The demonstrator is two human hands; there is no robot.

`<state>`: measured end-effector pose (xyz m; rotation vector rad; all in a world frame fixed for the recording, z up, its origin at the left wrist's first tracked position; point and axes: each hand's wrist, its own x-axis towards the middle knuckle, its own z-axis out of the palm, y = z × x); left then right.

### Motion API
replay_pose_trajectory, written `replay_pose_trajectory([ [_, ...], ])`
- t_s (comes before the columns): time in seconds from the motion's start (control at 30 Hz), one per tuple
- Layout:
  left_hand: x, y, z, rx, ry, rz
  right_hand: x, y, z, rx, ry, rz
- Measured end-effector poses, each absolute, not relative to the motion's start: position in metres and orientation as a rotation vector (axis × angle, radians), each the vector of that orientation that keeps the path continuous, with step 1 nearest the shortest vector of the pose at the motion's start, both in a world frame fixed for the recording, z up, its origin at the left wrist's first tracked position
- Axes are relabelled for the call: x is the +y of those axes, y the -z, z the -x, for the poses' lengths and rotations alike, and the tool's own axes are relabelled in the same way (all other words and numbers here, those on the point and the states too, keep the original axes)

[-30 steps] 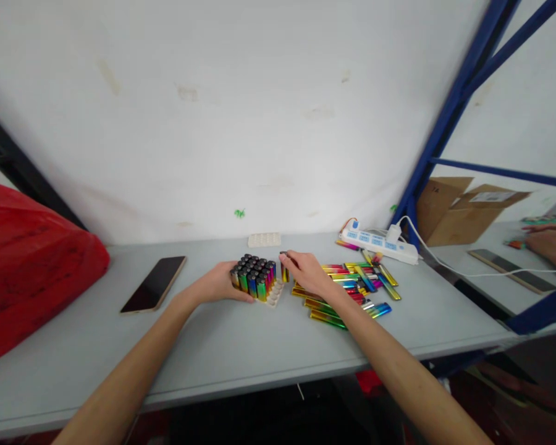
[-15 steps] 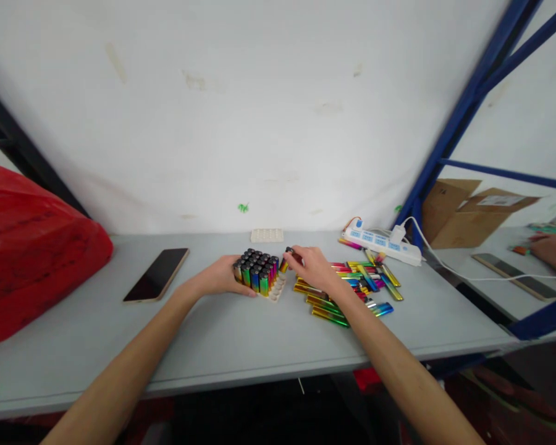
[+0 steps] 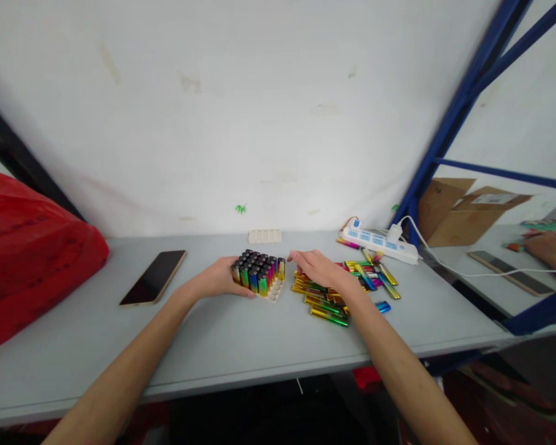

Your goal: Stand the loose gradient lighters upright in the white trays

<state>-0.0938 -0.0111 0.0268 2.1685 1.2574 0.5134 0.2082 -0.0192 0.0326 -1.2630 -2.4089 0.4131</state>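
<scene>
Several shiny rainbow lighters point(image 3: 254, 279) with black tops stand upright in rows in a white pitted tray point(image 3: 274, 293). My left hand point(image 3: 223, 278) is wrapped around the left side of this group, thumb along the front and the other fingers partly hidden behind. One gold lighter point(image 3: 281, 269) stands at the back right of the tray, apart from the filled rows. Just right of it is my right hand point(image 3: 314, 268), fingers stretched out with nothing held. Under and beside that hand lies a loose pile of lighters point(image 3: 327, 306), partly covered by my forearm.
A phone point(image 3: 154, 278) and a red plastic bag point(image 3: 37, 256) lie to the left. Another pitted tray point(image 3: 265, 236) rests by the wall. A power strip point(image 3: 380, 243) with cables is at the back right. Beyond the blue frame point(image 3: 438, 151) are a cardboard box point(image 3: 463, 213) and another person's hand point(image 3: 553, 248).
The lighter that was tilted in my right hand now stands in the tray. My right hand has let go and moved slightly right; my left hand stays at the tray.
</scene>
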Motion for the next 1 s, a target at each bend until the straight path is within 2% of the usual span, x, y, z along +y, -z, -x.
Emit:
replay_pose_trajectory([
  [0.13,-0.011,-0.027,0.094,1.236,-0.512,-2.186,-0.013,-0.029,-0.217,-2.443,-0.221,1.378],
  [0.43,-0.013,-0.03,0.093,1.251,-0.514,-2.181,-0.011,-0.031,-0.228,-2.538,-0.493,1.378],
  [0.7,-0.008,-0.022,0.097,1.204,-0.517,-2.228,-0.007,-0.019,-0.221,-2.598,-0.291,1.359],
  [1.0,-0.016,-0.033,0.091,1.214,-0.522,-2.166,0.003,-0.013,-0.218,-2.143,-0.178,1.1],
])
